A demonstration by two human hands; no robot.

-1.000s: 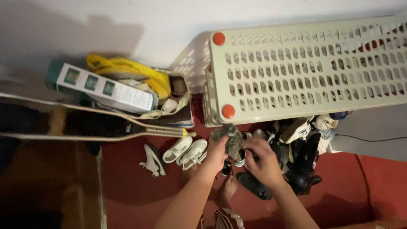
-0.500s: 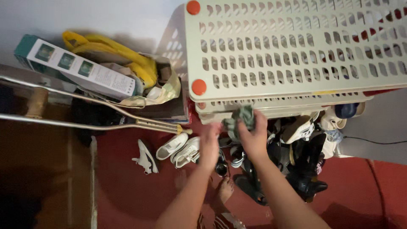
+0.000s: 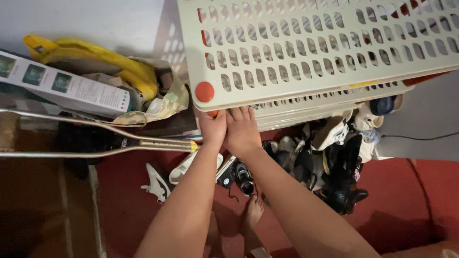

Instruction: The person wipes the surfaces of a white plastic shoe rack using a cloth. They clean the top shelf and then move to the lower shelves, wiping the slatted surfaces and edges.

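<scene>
1. My left hand [image 3: 212, 128] and my right hand [image 3: 242, 131] lie side by side just left of the frame's centre, both pushed in under the front edge of the cream slotted shoe rack [image 3: 306, 52].
2. My right fingers [image 3: 240, 113] lie flat and close together, their tips going out of sight beneath the rack's top shelf; I cannot tell whether they clamp anything there.
3. My left fingers are hidden under the rack's corner, right below the orange round cap [image 3: 204, 91], so whether they are apart or closed I cannot tell.
4. The rack fills the upper middle and upper right of the frame, and its lower shelves show just beneath the top one, beside my hands.
5. Below my wrists, at the lower centre, a white sneaker [image 3: 184, 168] lies partly covered by my left forearm, and a small dark shoe [image 3: 243, 173] sits just beside it.
6. To the right of centre a heap of dark shoes [image 3: 330, 167] is piled on the red floor [image 3: 420, 191] under the rack.
7. On the left, a metal crutch [image 3: 95, 138] stretches sideways, its yellow tip near my left hand.
8. Above it, at the upper left, lie a long white box [image 3: 62, 86] and a yellow bag [image 3: 95, 59].
9. My bare foot [image 3: 252, 212] shows at the bottom centre, between my forearms.
</scene>
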